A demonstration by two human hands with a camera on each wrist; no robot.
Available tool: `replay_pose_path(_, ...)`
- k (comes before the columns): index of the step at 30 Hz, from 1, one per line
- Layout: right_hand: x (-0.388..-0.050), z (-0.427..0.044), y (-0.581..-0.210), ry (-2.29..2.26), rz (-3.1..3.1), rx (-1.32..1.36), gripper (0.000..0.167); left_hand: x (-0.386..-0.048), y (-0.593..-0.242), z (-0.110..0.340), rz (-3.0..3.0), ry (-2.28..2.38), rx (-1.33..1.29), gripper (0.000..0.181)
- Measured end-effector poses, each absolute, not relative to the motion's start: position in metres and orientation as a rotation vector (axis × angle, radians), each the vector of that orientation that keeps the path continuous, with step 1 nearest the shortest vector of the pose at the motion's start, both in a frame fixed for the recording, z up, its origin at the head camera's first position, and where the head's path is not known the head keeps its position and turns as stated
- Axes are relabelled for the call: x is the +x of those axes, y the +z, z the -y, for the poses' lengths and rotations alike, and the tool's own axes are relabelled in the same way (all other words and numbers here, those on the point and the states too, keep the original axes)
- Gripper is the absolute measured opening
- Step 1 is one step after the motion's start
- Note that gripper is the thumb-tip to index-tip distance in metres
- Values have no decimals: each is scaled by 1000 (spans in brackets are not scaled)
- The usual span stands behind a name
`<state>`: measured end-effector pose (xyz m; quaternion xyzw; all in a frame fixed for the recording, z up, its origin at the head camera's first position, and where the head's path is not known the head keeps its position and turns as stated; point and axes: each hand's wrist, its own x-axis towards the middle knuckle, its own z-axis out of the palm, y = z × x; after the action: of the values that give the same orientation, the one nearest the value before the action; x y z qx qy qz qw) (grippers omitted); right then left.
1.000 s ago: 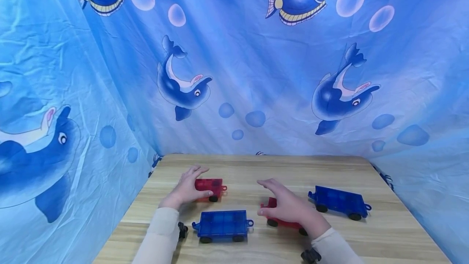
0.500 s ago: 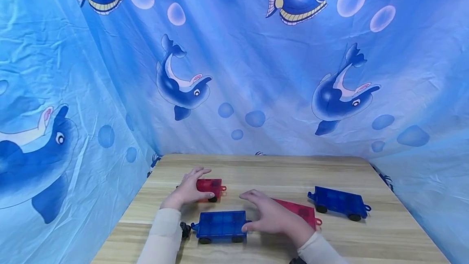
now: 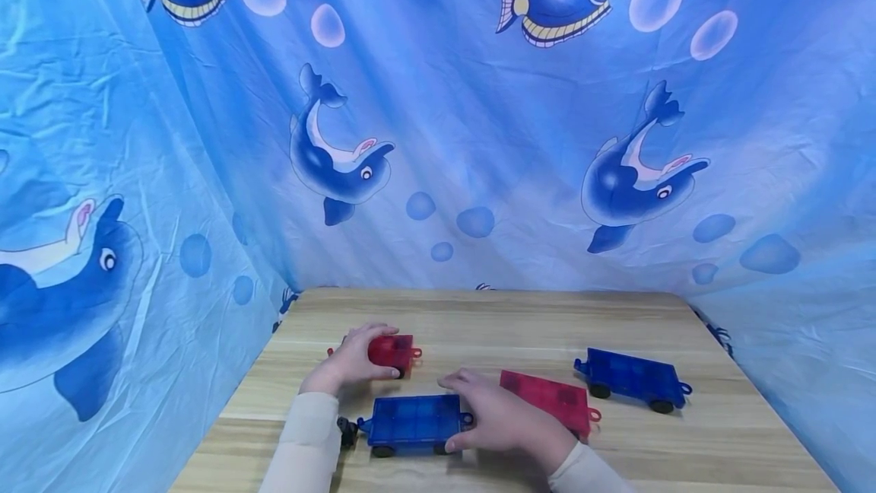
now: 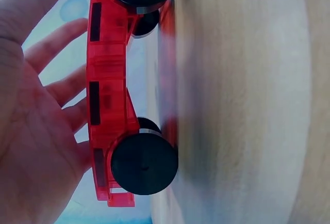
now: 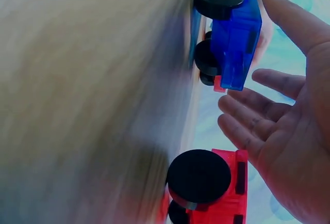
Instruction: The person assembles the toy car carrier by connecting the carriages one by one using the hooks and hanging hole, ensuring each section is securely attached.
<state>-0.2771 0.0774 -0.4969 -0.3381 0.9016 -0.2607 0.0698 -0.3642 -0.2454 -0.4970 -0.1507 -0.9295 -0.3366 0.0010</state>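
My left hand (image 3: 356,360) grips a red toy train car (image 3: 391,354) at the left, thumb along its near side and fingers over the far edge. In the left wrist view, the fingertips (image 4: 77,30) pass behind the red car (image 4: 105,79). My right hand (image 3: 503,421) reaches with spread fingers to the right end of a blue toy train car (image 3: 416,421). The right wrist view shows those fingers beside the blue car (image 5: 234,38), with a gap. A second red toy train car (image 3: 550,398) stands behind my right hand, partly hidden by it.
Another blue toy train car (image 3: 633,377) stands at the right of the wooden table (image 3: 513,318). A blue sea-print curtain (image 3: 438,135) hangs behind the table and along its sides. Beside the left sleeve is a small black object (image 3: 347,432).
My right hand has moved left from the second red car to the end of the blue car, uncovering more of that red car. The left hand's fingers have lowered onto the left red car.
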Motion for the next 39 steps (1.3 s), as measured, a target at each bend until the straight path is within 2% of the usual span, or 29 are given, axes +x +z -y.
replay_pose_path(11,-276,-80,-500,-715,-2727,-1105,90,-362,-497,248,2951,-1027,-457,75)
replay_pose_path(28,-277,-82,-499,-735,-2721,-976,83,-364,-497,252,2951,-1130,-445,69)
replay_pose_path(39,-287,-89,-507,-752,-2764,-931,86,-366,-496,260,2914,-1194,-409,71)
